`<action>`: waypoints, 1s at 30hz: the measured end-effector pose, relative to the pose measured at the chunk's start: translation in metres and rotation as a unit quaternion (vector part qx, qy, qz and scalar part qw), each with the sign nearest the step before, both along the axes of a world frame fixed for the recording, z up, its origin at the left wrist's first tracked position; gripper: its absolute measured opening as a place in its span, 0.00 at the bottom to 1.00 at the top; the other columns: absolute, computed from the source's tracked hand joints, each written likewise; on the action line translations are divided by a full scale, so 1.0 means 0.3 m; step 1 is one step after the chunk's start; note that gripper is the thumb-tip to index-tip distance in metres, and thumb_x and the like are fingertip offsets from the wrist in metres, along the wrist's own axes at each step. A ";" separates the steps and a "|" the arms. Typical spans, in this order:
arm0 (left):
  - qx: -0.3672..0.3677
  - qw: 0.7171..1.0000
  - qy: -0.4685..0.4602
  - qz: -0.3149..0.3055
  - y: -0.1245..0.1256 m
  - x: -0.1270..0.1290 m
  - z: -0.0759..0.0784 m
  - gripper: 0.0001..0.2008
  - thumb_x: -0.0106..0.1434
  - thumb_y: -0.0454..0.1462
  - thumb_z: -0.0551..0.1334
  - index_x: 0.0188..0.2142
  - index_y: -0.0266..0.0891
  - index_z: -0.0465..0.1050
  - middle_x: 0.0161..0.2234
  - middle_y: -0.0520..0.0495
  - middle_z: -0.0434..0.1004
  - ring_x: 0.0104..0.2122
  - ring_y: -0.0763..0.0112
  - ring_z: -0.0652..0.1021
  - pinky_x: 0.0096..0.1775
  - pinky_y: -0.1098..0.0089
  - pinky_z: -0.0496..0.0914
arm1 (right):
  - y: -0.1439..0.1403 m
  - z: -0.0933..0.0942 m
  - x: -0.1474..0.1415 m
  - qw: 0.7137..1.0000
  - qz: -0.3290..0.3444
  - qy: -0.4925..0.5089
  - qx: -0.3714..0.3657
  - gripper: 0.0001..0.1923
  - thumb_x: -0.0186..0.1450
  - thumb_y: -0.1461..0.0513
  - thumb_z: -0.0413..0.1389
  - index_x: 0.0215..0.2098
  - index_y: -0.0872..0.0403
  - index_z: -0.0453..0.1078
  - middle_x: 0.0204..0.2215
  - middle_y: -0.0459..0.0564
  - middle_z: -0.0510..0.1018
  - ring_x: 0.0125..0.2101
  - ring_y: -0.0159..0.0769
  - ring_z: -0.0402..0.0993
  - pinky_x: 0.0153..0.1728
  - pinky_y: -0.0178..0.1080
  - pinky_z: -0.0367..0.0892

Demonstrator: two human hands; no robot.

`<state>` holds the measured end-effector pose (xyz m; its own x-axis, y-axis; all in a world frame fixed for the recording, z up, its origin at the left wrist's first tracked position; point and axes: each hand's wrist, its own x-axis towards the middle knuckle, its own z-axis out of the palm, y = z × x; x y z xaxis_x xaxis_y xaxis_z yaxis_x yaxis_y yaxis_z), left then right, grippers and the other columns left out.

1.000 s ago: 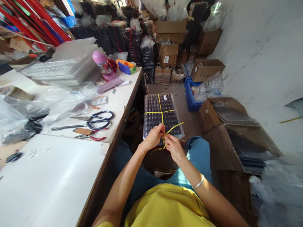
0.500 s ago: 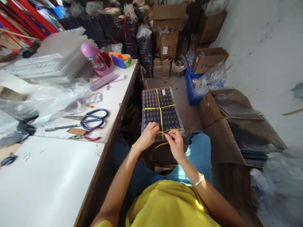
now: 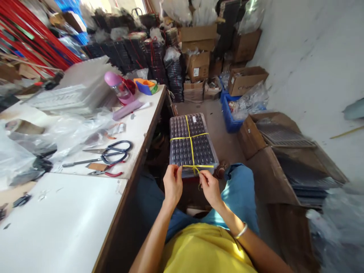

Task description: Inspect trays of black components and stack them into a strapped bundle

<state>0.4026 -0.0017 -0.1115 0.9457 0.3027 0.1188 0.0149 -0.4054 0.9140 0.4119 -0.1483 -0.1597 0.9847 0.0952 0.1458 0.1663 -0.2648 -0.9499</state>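
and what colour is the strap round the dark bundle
Yellow; the strap shows best in the head view.

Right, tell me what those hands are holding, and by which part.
The yellow strap, by strands either side of its knot: the left hand pinches one left of it, the right hand another just right of it.

Looks forward and down from the wearer's head, near, above and behind left hand (image 3: 173,185) and right hand (image 3: 211,187). Spans from the white-topped workbench (image 3: 82,212), left of the left hand, to the wall (image 3: 307,57), right of the right hand, reaching cardboard cartons (image 3: 200,65) beyond both.
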 end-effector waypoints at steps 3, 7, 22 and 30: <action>-0.140 0.987 0.079 -0.015 -0.075 -0.029 -0.053 0.14 0.62 0.45 0.56 0.29 0.37 0.70 0.24 0.49 0.69 0.27 0.69 0.70 0.31 0.68 0.66 | 0.011 0.023 -0.035 0.998 0.042 0.013 -0.036 0.12 0.68 0.57 0.44 0.33 0.51 0.66 0.19 0.43 0.70 0.17 0.31 0.67 0.20 0.33 0.62; -0.313 0.942 0.119 -0.031 -0.136 0.011 -0.074 0.17 0.54 0.48 0.60 0.29 0.34 0.74 0.23 0.47 0.72 0.22 0.72 0.71 0.25 0.71 0.65 | 0.012 0.049 -0.036 0.992 0.059 0.001 -0.111 0.12 0.66 0.59 0.45 0.34 0.52 0.68 0.20 0.45 0.73 0.19 0.34 0.70 0.22 0.34 0.61; -0.281 0.954 0.104 0.013 -0.120 0.047 -0.057 0.13 0.55 0.41 0.59 0.23 0.33 0.72 0.18 0.47 0.71 0.19 0.72 0.70 0.26 0.70 0.63 | 0.008 0.072 -0.049 0.962 0.116 -0.054 -0.242 0.13 0.64 0.64 0.43 0.29 0.54 0.67 0.25 0.51 0.76 0.26 0.37 0.73 0.28 0.34 0.60; 0.067 0.998 -0.010 -0.011 0.006 0.000 -0.036 0.05 0.58 0.31 0.58 0.34 0.40 0.71 0.36 0.46 0.69 0.39 0.64 0.68 0.44 0.63 0.60 | 0.004 0.051 0.022 0.976 0.068 -0.030 -0.205 0.12 0.67 0.59 0.44 0.43 0.55 0.65 0.23 0.45 0.76 0.19 0.32 0.70 0.23 0.33 0.62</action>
<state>0.4027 0.0003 -0.1222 0.9485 0.2630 0.1764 -0.0133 -0.5234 0.8520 0.4186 -0.1471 -0.1443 0.9498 0.2869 0.1248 0.2783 -0.5921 -0.7563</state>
